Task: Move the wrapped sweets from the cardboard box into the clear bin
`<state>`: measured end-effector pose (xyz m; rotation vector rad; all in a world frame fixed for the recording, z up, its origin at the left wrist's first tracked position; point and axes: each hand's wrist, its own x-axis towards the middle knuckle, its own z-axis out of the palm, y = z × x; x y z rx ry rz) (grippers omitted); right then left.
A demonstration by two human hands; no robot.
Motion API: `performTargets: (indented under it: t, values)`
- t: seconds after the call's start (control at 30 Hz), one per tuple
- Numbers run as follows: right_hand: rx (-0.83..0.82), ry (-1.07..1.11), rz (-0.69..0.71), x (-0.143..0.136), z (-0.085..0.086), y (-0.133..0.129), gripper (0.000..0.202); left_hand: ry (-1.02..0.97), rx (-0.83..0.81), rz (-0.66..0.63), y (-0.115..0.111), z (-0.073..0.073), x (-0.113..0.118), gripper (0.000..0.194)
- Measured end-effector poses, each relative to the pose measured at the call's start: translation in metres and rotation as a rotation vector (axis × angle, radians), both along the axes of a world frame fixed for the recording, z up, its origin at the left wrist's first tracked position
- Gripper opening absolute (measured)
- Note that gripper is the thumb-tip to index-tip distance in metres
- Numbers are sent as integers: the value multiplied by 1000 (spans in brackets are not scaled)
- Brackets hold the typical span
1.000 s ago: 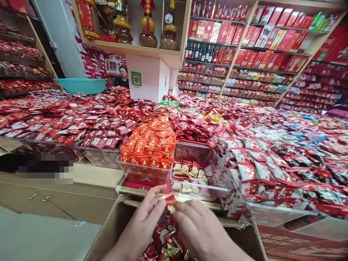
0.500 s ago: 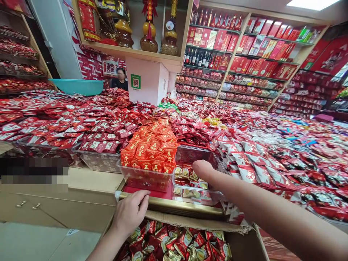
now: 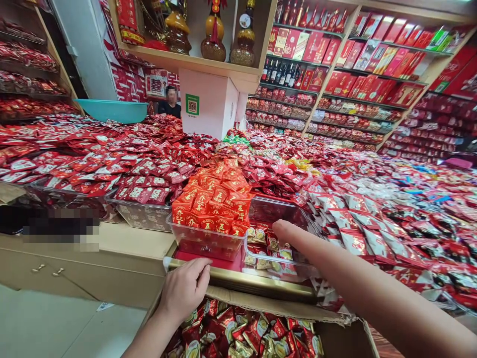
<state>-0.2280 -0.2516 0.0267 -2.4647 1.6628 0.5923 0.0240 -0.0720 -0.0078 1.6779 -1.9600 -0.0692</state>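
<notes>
My right hand (image 3: 285, 232) reaches forward into a clear plastic bin (image 3: 288, 272) with a shallow layer of small red and gold wrapped candies (image 3: 265, 248). Its fingers point down into the bin and are hidden, so I cannot tell what they hold. My left hand (image 3: 184, 291) rests on the gold edge rail (image 3: 253, 283) of the display, holding nothing. Below both hands stands an open cardboard box (image 3: 268, 304) filled with the same kind of red and gold candies (image 3: 246, 333).
A clear bin heaped with orange-red packets (image 3: 214, 201) stands left of the reached bin. Red sweets (image 3: 122, 164) cover the wide display. A teal basin (image 3: 112, 110) and a seated person (image 3: 170, 102) are at the back left, with a pink pillar (image 3: 208, 104), goods shelves (image 3: 335, 74) and a beige counter (image 3: 112, 248).
A second ago both hands held a candy together over the box. My right hand has gone forward into the clear bin, and my left hand has settled on the gold rail.
</notes>
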Motion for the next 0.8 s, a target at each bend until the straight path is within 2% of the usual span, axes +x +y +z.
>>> performTargets:
  t: [0.2, 0.4, 0.6, 0.8]
  values:
    - [0, 122, 42, 12, -4, 12, 64, 0, 0, 1, 0, 0, 0, 20]
    - [-33, 94, 56, 11, -16, 11, 31, 22, 15, 1, 6, 2, 1, 20]
    - [-112, -11, 61, 10, -18, 10, 26, 22, -22, 8, 8, 4, 0, 20]
    - [-91, -7, 16, 11, -13, 15, 29, 31, -26, 23, 9, 5, -2, 22]
